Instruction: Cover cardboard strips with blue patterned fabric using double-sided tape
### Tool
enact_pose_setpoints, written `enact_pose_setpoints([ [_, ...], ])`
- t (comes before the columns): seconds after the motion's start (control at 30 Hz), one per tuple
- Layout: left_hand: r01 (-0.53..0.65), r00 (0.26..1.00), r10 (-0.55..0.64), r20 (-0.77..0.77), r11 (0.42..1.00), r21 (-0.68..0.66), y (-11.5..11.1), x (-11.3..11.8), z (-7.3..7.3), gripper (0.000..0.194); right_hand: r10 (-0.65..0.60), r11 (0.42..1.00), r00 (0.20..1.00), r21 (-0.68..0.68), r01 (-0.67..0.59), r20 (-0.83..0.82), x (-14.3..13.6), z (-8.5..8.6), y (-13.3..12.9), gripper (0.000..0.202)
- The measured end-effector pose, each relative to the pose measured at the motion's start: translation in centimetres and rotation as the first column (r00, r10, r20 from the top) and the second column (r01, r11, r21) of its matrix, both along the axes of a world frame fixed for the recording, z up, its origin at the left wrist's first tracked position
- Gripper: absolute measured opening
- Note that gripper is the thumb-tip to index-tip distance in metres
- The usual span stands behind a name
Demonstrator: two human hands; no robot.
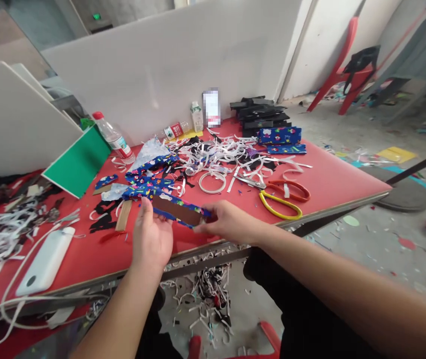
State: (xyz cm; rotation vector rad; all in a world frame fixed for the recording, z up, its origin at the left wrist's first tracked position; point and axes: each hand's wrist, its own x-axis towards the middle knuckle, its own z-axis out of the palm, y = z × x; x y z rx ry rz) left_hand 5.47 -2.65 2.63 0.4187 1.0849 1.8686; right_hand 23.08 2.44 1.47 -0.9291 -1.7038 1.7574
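Observation:
Between my hands is a flat brown strip [177, 210] with blue, colourfully printed fabric along its edges. My left hand [152, 234] holds its left end, thumb upright and fingers underneath. At the other end, my right hand [226, 222] pinches the strip between thumb and fingers. Just beyond lie blue printed fabric pieces [149, 188], partly bunched. Scissors [282, 197] with one yellow and one orange handle rest right of my right hand. A tan strip [123, 215] lies beside my left hand.
White and black offcuts [216, 154] are heaped mid-table. Behind them stand a phone [212, 107], a small bottle [197, 117] and black stacked pieces [260, 114]. Finished-looking blue strips [280, 135] lie at right. A red-capped bottle [112, 137], green board [80, 162] and white power bank [46, 262] are left.

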Motion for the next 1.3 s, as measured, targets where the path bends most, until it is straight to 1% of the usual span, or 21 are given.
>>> enact_pose_setpoints([
  [0.07,-0.038,0.999,0.038,-0.001,0.997,-0.065,-0.3,-0.7,-0.5,0.017,-0.138,0.990,0.984,-0.052,0.133,-0.111,-0.9,-1.5,1.0,0.034],
  [0.1,-0.014,1.000,0.012,-0.013,0.994,-0.111,-0.6,-1.0,-0.6,0.018,-0.215,0.976,0.964,-0.074,0.206,-0.159,-0.9,-2.1,1.5,0.036],
  [0.13,0.038,0.998,-0.045,-0.037,0.986,-0.163,-1.1,-1.2,-0.6,0.021,-0.283,0.958,0.938,-0.097,0.269,-0.201,-0.7,-2.5,2.0,0.038],
  [0.17,0.117,0.987,-0.138,-0.082,0.969,-0.218,-1.6,-1.4,-0.6,0.023,-0.334,0.942,0.913,-0.116,0.315,-0.233,-0.4,-2.7,2.3,0.039],
  [0.2,0.209,0.958,-0.252,-0.135,0.939,-0.271,-2.2,-1.6,-0.5,0.025,-0.364,0.931,0.896,-0.130,0.341,-0.255,-0.1,-2.7,2.4,0.039],
  [0.23,0.295,0.919,-0.357,-0.169,0.905,-0.305,-2.7,-1.7,-0.3,0.029,-0.371,0.928,0.889,-0.140,0.345,-0.268,0.0,-2.5,2.4,0.038],
  [0.3,0.356,0.872,-0.431,-0.231,0.884,-0.304,-3.5,-1.6,0.0,0.038,-0.331,0.942,0.903,-0.149,0.300,-0.275,0.0,-2.1,1.8,0.037],
  [0.33,0.369,0.858,-0.447,-0.252,0.879,-0.302,-3.8,-1.5,0.1,0.038,-0.292,0.954,0.917,-0.151,0.259,-0.273,-0.2,-1.9,1.3,0.037],
  [0.4,0.375,0.852,-0.452,-0.264,0.879,-0.295,-3.8,-1.0,0.0,0.032,-0.214,0.971,0.942,-0.158,0.178,-0.259,-0.6,-1.6,0.2,0.035],
  [0.47,0.367,0.867,-0.437,-0.240,0.885,-0.286,-3.4,-0.4,-0.4,0.025,-0.179,0.974,0.953,-0.182,0.136,-0.243,-0.8,-1.6,-0.6,0.034],
  [0.57,0.305,0.917,-0.354,-0.182,0.919,-0.250,-2.5,0.1,-1.1,0.022,-0.159,0.955,0.953,-0.283,0.082,-0.260,-0.8,-1.9,-1.1,0.034],
  [0.63,0.288,0.937,-0.329,-0.121,0.919,-0.269,-2.1,0.2,-1.4,0.021,-0.151,0.941,0.949,-0.334,0.053,-0.275,-0.7,-2.0,-1.0,0.035],
  [0.73,0.293,0.942,-0.331,-0.059,0.893,-0.341,-1.8,0.0,-1.6,0.024,-0.198,0.935,0.951,-0.339,0.109,-0.238,-0.5,-2.1,-0.8,0.035],
  [0.83,0.250,0.948,-0.302,-0.105,0.905,-0.344,-1.7,-0.1,-1.8,0.027,-0.265,0.905,0.942,-0.389,0.171,-0.204,-0.4,-1.9,-0.7,0.034],
  [0.9,0.242,0.950,-0.291,-0.117,0.918,-0.315,-1.7,0.0,-1.8,0.026,-0.260,0.888,0.943,-0.434,0.150,-0.206,-0.3,-1.8,-0.7,0.035],
  [0.97,0.276,0.946,-0.312,-0.089,0.918,-0.284,-1.7,0.1,-1.7,0.023,-0.233,0.886,0.949,-0.449,0.117,-0.213,-0.2,-1.6,-0.5,0.038],
  [1.03,0.315,0.936,-0.344,-0.067,0.910,-0.270,-1.7,0.3,-1.6,0.020,-0.234,0.895,0.951,-0.427,0.130,-0.200,-0.2,-1.6,-0.5,0.039],
  [1.1,0.326,0.931,-0.358,-0.074,0.904,-0.277,-1.8,0.5,-1.5,0.021,-0.291,0.901,0.941,-0.381,0.207,-0.176,-0.4,-1.8,-0.6,0.037],
  [1.17,0.324,0.930,-0.358,-0.077,0.902,-0.285,-1.9,0.7,-1.3,0.022,-0.366,0.895,0.918,-0.331,0.301,-0.154,-0.6,-2.0,-0.8,0.035],
  [1.23,0.344,0.927,-0.372,-0.054,0.898,-0.275,-2.0,0.9,-1.3,0.024,-0.416,0.885,0.898,-0.287,0.365,-0.140,-0.7,-2.2,-1.1,0.035],
  [1.3,0.379,0.916,-0.401,-0.027,0.883,-0.279,-2.2,1.0,-1.3,0.028,-0.405,0.903,0.907,-0.209,0.376,-0.118,-0.7,-2.4,-1.1,0.038],
])
